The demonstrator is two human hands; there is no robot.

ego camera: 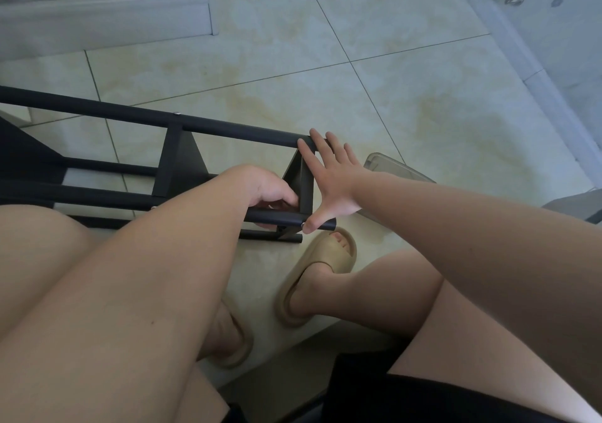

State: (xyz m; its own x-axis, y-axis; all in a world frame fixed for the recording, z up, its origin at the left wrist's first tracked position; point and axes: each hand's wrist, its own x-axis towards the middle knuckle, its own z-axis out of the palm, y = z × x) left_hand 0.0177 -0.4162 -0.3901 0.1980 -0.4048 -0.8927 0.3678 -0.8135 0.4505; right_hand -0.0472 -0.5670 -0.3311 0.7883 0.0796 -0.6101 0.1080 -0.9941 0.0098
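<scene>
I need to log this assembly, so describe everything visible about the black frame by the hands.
The black frame looks like matte metal: long round tubes joined by flat crosspieces with triangular braces. It lies on the tiled floor, running off the left edge. The left hand grips its near tube; the right hand spans its end, fingers straight.
</scene>
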